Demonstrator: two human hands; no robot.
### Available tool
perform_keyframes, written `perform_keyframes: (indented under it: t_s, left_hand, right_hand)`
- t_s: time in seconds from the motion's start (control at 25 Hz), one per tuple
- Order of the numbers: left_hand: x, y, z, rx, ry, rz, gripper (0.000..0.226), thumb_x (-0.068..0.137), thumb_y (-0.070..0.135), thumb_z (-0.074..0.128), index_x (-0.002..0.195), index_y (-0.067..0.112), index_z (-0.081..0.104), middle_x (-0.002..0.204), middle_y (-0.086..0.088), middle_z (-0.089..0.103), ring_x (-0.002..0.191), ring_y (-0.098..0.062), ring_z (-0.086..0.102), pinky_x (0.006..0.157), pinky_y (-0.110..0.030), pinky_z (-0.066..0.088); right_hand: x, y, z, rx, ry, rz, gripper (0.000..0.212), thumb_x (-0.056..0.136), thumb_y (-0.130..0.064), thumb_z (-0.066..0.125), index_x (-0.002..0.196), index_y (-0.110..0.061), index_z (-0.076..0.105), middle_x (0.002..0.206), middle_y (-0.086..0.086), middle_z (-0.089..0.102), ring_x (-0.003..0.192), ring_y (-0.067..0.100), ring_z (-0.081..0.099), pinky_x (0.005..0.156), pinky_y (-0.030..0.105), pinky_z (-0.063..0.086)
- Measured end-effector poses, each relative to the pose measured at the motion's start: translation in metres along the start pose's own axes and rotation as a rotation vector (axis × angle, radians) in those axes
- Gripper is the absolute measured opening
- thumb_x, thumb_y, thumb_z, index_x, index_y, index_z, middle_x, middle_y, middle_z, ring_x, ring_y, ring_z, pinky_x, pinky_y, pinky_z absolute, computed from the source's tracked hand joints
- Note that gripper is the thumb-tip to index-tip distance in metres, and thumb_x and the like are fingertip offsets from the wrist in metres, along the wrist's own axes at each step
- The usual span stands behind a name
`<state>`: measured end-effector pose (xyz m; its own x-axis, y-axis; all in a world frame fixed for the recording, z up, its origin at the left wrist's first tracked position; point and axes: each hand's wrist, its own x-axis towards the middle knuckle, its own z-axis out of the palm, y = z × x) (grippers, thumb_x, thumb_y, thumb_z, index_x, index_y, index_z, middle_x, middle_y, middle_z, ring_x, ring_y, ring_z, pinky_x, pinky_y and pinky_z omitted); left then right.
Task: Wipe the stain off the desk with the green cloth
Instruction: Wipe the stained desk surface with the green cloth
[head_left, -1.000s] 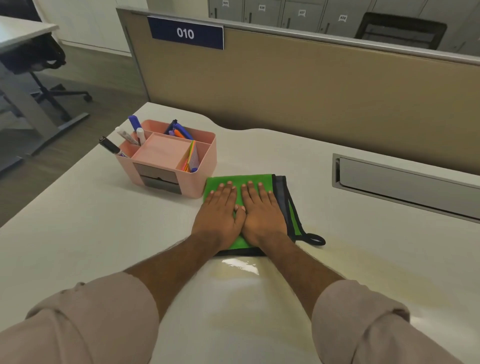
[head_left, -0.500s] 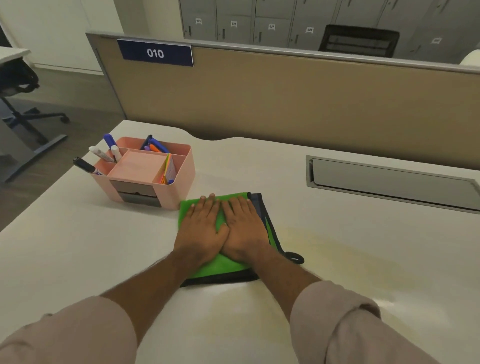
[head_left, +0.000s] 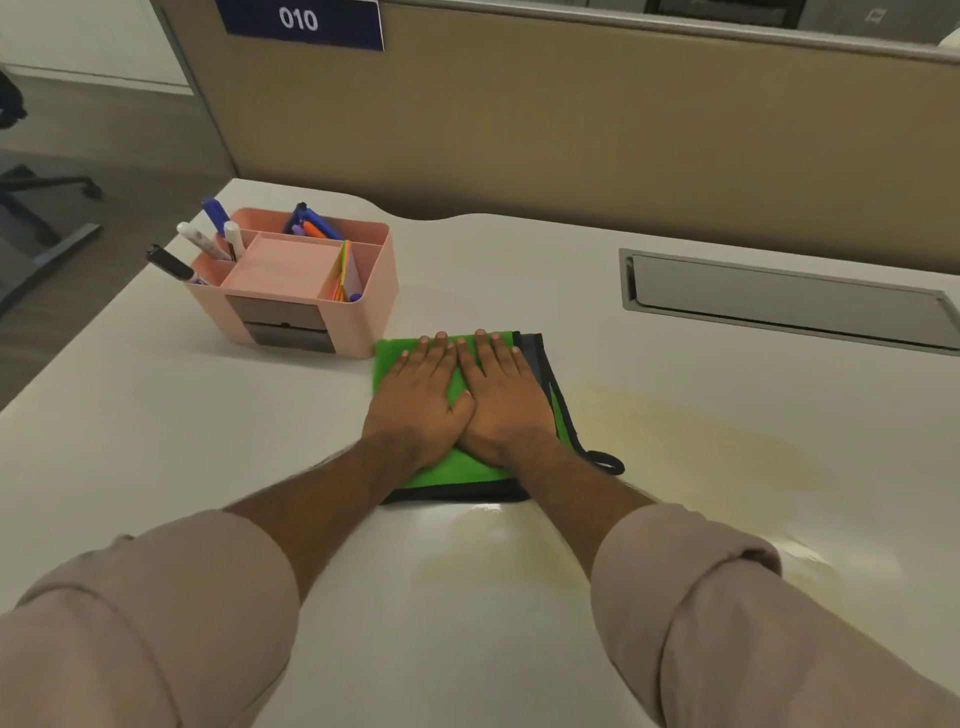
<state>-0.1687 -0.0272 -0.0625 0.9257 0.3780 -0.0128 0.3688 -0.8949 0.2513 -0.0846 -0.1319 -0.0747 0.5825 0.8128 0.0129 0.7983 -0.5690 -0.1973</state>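
Across the pale surface (head_left: 156, 441), which backs onto a tan partition (head_left: 571, 130), a yellowish stain (head_left: 701, 457) spreads to the right of the green cloth (head_left: 457, 467) and in front of it. That cloth lies folded flat just right of the pink organiser (head_left: 311, 306), its long axis running from the near edge toward the partition, a dark hanging loop (head_left: 605, 461) at its near right corner. Both hands lie palm down on it, neither grip closed: the left hand (head_left: 421, 400) and right hand (head_left: 501, 400) touch, fingers spread flat and pointing at the partition. Behind the organiser, a blue sign (head_left: 304, 23) reads "010". A grey hatch (head_left: 779, 296) sits farther right; grey floor shows to the left.
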Motion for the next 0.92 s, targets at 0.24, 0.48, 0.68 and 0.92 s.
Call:
perform_keyframes:
  t_s: [0.24, 0.48, 0.68, 0.92]
  left_hand:
    - [-0.031, -0.002, 0.005, 0.000, 0.008, 0.037, 0.069, 0.094, 0.046, 0.026, 0.155, 0.015, 0.014, 0.165, -0.003, 0.008, 0.151, -0.016, 0.006, 0.122, -0.034, 0.000]
    - [-0.069, -0.001, 0.011, -0.015, 0.008, 0.072, 0.068, 0.095, 0.046, 0.025, 0.155, 0.016, 0.014, 0.165, -0.002, 0.008, 0.151, -0.014, 0.003, 0.122, -0.033, -0.001]
    - [-0.122, 0.014, 0.014, -0.011, -0.004, 0.071, 0.072, 0.091, 0.049, 0.017, 0.155, 0.016, 0.014, 0.165, 0.000, 0.007, 0.151, -0.013, 0.003, 0.122, -0.034, 0.000]
    - [-0.185, 0.033, 0.019, -0.017, -0.014, 0.068, 0.073, 0.090, 0.050, 0.018, 0.155, 0.016, 0.013, 0.165, 0.000, 0.007, 0.151, -0.013, 0.002, 0.122, -0.036, 0.003]
  right_hand:
    - [-0.029, -0.016, 0.003, -0.018, -0.010, 0.028, 0.080, 0.089, -0.055, 0.030, 0.155, -0.017, 0.005, 0.165, 0.008, 0.002, 0.151, 0.023, -0.002, 0.122, 0.040, -0.004]
    - [-0.071, -0.033, 0.003, 0.008, -0.061, 0.035, 0.072, 0.095, -0.044, 0.027, 0.155, -0.013, 0.001, 0.165, 0.006, -0.002, 0.151, 0.019, -0.006, 0.122, 0.038, -0.005]
    - [-0.127, -0.049, 0.003, 0.051, -0.045, 0.046, 0.070, 0.095, -0.040, 0.025, 0.155, -0.011, 0.002, 0.165, 0.006, 0.000, 0.151, 0.018, -0.005, 0.122, 0.037, -0.005]
    - [-0.191, -0.066, 0.007, 0.073, -0.008, 0.043, 0.071, 0.094, -0.041, 0.026, 0.155, -0.012, 0.004, 0.165, 0.006, 0.002, 0.151, 0.018, -0.003, 0.121, 0.036, -0.007]
